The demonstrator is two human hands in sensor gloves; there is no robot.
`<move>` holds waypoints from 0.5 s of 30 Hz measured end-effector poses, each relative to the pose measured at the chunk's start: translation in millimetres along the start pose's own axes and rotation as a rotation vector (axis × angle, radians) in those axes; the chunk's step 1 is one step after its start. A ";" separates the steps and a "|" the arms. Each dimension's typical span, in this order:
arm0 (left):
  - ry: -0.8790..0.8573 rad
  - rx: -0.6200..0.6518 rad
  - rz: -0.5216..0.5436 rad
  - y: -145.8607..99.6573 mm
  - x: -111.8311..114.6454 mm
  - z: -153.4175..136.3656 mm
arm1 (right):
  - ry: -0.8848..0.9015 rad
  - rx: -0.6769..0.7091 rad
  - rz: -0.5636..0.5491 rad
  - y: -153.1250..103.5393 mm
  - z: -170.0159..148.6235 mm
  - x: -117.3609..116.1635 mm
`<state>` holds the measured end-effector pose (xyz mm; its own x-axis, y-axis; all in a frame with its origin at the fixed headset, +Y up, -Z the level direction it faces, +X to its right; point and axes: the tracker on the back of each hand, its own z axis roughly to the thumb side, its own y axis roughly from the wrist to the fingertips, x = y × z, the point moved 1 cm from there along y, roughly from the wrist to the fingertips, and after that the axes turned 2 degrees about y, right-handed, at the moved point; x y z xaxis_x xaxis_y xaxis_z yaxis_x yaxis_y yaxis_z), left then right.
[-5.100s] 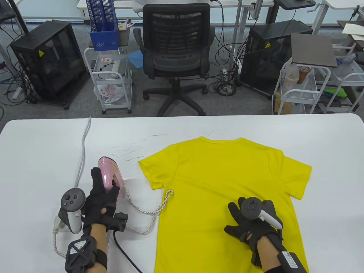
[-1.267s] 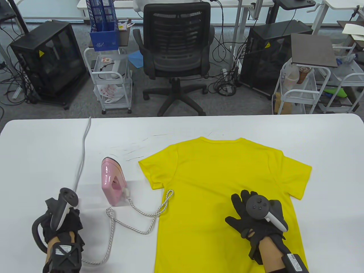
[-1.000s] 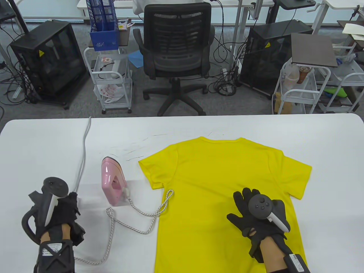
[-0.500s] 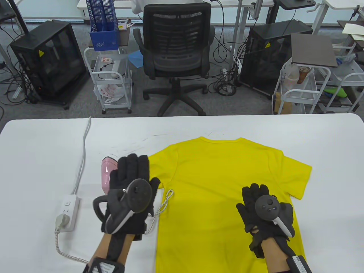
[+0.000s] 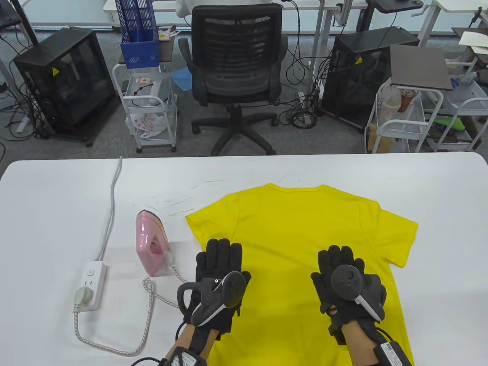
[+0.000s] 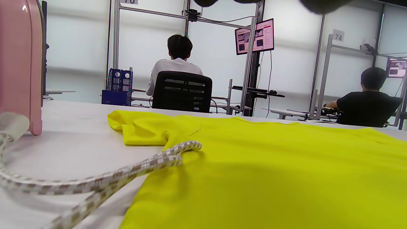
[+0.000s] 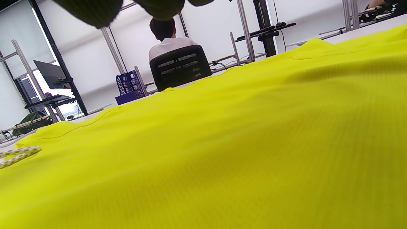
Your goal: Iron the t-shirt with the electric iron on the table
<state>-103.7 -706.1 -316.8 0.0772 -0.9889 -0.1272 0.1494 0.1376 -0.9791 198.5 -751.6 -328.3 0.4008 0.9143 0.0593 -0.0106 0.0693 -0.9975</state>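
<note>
yellow t-shirt spread flat on white counter | left hand and right hand lie on it, each grip released, fingers straight | pink iron upright left of shirt, its cord plugged into power strip

A black mesh office chair is standing beyond the white table. A white power strip is lying near the table's left front (one plug is sitting in it), and two people are sitting at far desks.
</note>
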 end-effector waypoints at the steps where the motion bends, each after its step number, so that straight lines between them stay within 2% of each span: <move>1: 0.002 -0.001 -0.011 0.8 2.7 -0.8 | 0.002 0.000 -0.002 -0.2 0.3 -0.6; 5: 0.002 -0.004 -0.042 3.2 8.6 -3.6 | -0.005 0.006 -0.014 -1.1 1.7 -3.1; 15: -0.015 0.027 -0.021 -1.8 2.4 -2.1 | 0.005 0.020 -0.019 -1.6 4.3 -3.6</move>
<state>-105.9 -708.9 -315.7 0.0891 -0.9906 -0.1042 0.1776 0.1188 -0.9769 193.2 -753.3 -326.8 0.4052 0.9109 0.0779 -0.0211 0.0945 -0.9953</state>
